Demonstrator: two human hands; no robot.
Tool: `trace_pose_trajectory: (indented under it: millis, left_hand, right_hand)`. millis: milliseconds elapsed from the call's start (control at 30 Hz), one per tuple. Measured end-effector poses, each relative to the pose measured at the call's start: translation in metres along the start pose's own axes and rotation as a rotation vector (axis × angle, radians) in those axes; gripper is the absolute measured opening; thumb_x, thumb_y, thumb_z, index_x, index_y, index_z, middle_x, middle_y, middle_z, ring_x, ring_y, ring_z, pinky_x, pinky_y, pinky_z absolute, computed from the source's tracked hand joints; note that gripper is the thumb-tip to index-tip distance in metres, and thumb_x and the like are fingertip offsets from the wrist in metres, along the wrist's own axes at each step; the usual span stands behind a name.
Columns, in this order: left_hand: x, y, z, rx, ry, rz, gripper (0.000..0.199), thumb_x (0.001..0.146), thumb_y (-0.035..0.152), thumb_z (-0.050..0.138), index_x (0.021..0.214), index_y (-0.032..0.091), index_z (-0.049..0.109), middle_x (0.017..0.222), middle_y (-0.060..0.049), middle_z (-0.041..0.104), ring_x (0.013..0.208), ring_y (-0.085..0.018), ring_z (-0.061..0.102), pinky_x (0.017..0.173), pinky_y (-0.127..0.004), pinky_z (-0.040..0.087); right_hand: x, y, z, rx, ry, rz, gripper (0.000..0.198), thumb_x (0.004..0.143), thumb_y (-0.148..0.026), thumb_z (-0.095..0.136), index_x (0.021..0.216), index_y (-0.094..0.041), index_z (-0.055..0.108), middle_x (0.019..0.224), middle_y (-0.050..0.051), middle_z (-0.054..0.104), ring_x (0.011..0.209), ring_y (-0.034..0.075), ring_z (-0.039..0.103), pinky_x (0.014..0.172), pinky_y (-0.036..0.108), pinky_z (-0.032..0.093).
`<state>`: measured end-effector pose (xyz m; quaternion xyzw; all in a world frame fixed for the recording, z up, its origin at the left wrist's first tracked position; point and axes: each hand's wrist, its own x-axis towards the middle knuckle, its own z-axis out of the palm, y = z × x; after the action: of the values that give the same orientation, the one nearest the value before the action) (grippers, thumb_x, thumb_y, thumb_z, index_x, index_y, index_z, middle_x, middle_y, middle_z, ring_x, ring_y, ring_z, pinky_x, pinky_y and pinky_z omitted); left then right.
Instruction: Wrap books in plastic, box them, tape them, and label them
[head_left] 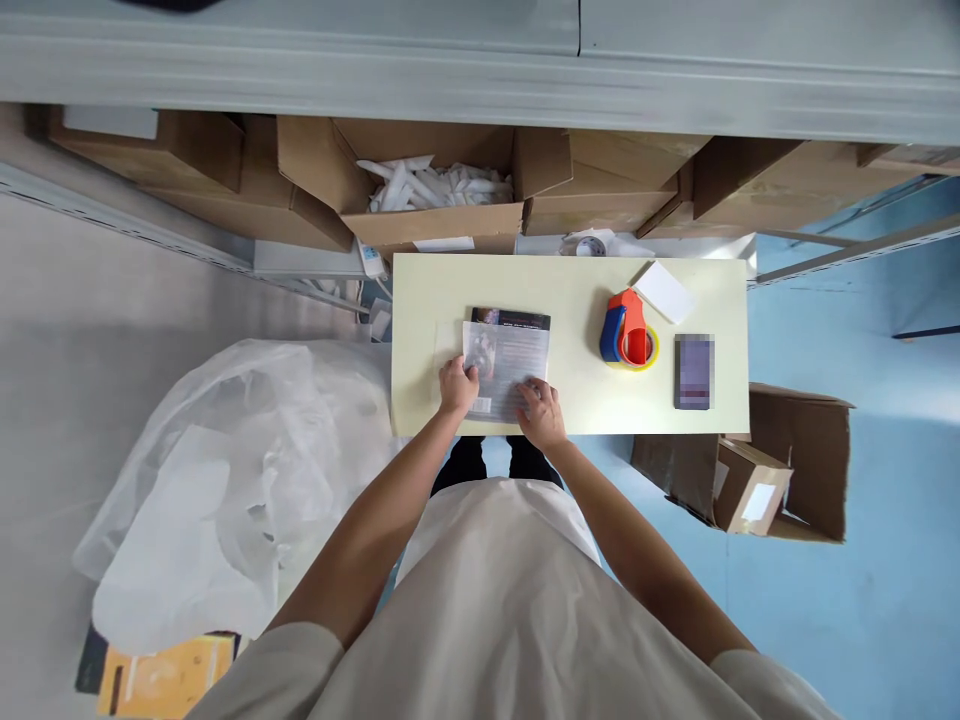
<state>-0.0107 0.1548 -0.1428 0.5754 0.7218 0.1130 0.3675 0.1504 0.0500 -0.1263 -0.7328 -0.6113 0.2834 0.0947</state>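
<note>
Pale table (574, 290) reaches past the book (512, 319) on both sides, its near edge just below it. The book's long axis runs away from me, dark top strip farthest, under translucent film (516, 362). My left hand (457, 386) bends at its left edge; I can't tell whether it pinches. My right hand (541, 412), half spread, touches its lower right. Right of the book stand the tape dispenser (624, 330), then white cards (665, 292) and the phone (694, 371).

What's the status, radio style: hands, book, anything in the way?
Left hand at left edge of book, right hand at its lower right. Book flat on table, mostly under translucent sheet. Tape dispenser clear of book, to its right.
</note>
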Motion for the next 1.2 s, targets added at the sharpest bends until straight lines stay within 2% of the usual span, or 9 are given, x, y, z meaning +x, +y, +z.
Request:
trace_pose_trajectory:
  millis: [133, 267, 367, 467, 667, 800, 900, 1067, 1200]
  left_hand:
    - [-0.009, 0.001, -0.006, 0.059, 0.166, 0.156, 0.045, 0.083, 0.023, 0.053, 0.126, 0.011, 0.048, 0.128, -0.022, 0.046, 0.126, -0.033, 0.040, 0.106, -0.051, 0.032]
    - [-0.024, 0.000, -0.006, 0.105, -0.027, 0.416, 0.042, 0.086, 0.028, 0.050, 0.126, 0.012, 0.050, 0.126, -0.021, 0.049, 0.124, -0.032, 0.044, 0.106, -0.050, 0.034]
    - [-0.028, -0.004, -0.002, 0.067, -0.093, 0.363, 0.041, 0.086, 0.026, 0.048, 0.126, 0.014, 0.050, 0.129, -0.020, 0.047, 0.125, -0.032, 0.044, 0.106, -0.049, 0.035]
    - [-0.026, -0.007, 0.002, -0.021, -0.077, 0.305, 0.043, 0.084, 0.025, 0.050, 0.127, 0.018, 0.049, 0.132, -0.017, 0.046, 0.128, -0.030, 0.043, 0.108, -0.049, 0.035]
    - [-0.027, -0.003, 0.013, -0.147, -0.103, 0.251, 0.042, 0.081, 0.025, 0.051, 0.123, 0.019, 0.052, 0.132, -0.016, 0.048, 0.128, -0.028, 0.045, 0.109, -0.047, 0.035]
    - [-0.030, 0.012, 0.025, -0.229, -0.166, 0.250, 0.042, 0.077, 0.020, 0.054, 0.119, 0.018, 0.054, 0.130, -0.015, 0.052, 0.129, -0.030, 0.044, 0.110, -0.051, 0.032]
    - [-0.028, 0.016, 0.018, -0.268, -0.143, 0.176, 0.045, 0.070, 0.016, 0.059, 0.114, 0.017, 0.057, 0.128, -0.016, 0.054, 0.131, -0.034, 0.041, 0.109, -0.054, 0.031]
    - [-0.028, -0.009, -0.032, -0.713, -0.211, -0.113, 0.041, 0.082, 0.035, 0.043, 0.119, 0.019, 0.052, 0.115, -0.012, 0.062, 0.098, -0.023, 0.064, 0.082, -0.041, 0.054]
    - [-0.032, -0.033, -0.065, -0.948, -0.339, -0.152, 0.058, 0.087, 0.060, 0.026, 0.112, 0.018, 0.057, 0.104, -0.011, 0.068, 0.095, -0.022, 0.066, 0.074, -0.034, 0.055]
  right_hand:
    - [0.001, 0.003, 0.001, 0.002, -0.016, -0.018, 0.048, 0.080, -0.016, 0.054, 0.128, -0.019, 0.056, 0.132, 0.015, 0.047, 0.117, 0.030, 0.041, 0.098, 0.048, 0.042]
    - [0.004, 0.012, 0.004, 0.154, 0.094, 0.018, 0.046, 0.077, -0.018, 0.056, 0.124, -0.021, 0.057, 0.132, 0.014, 0.046, 0.118, 0.030, 0.044, 0.100, 0.050, 0.040]
    - [0.013, 0.019, 0.005, 0.413, 0.190, 0.272, 0.056, 0.073, -0.026, 0.059, 0.128, -0.017, 0.051, 0.126, 0.016, 0.049, 0.114, 0.029, 0.049, 0.097, 0.051, 0.042]
    - [0.024, 0.023, 0.000, 0.786, 0.112, 0.481, 0.064, 0.063, -0.031, 0.064, 0.124, -0.018, 0.050, 0.109, 0.010, 0.060, 0.096, 0.024, 0.058, 0.086, 0.045, 0.049]
    - [0.030, 0.018, -0.045, 1.275, -0.077, 0.398, 0.037, 0.061, -0.034, 0.064, 0.094, -0.020, 0.055, 0.083, 0.002, 0.064, 0.077, 0.020, 0.060, 0.071, 0.036, 0.049]
    - [0.031, -0.003, -0.078, 1.185, -0.095, 0.241, 0.042, 0.058, -0.030, 0.069, 0.094, -0.023, 0.048, 0.090, 0.000, 0.060, 0.076, 0.017, 0.057, 0.068, 0.032, 0.049]
    - [0.035, -0.035, -0.081, 0.951, -0.120, 0.192, 0.045, 0.055, -0.028, 0.071, 0.091, -0.024, 0.044, 0.090, -0.003, 0.054, 0.069, 0.013, 0.054, 0.061, 0.027, 0.047]
    - [0.040, -0.098, -0.035, 0.711, -0.118, 0.185, 0.045, 0.058, -0.027, 0.067, 0.095, -0.025, 0.040, 0.086, -0.004, 0.052, 0.063, 0.012, 0.052, 0.059, 0.029, 0.047]
    - [0.045, -0.135, 0.017, 0.626, -0.085, 0.180, 0.052, 0.057, -0.027, 0.070, 0.102, -0.023, 0.045, 0.095, 0.001, 0.054, 0.084, 0.018, 0.057, 0.078, 0.037, 0.050]
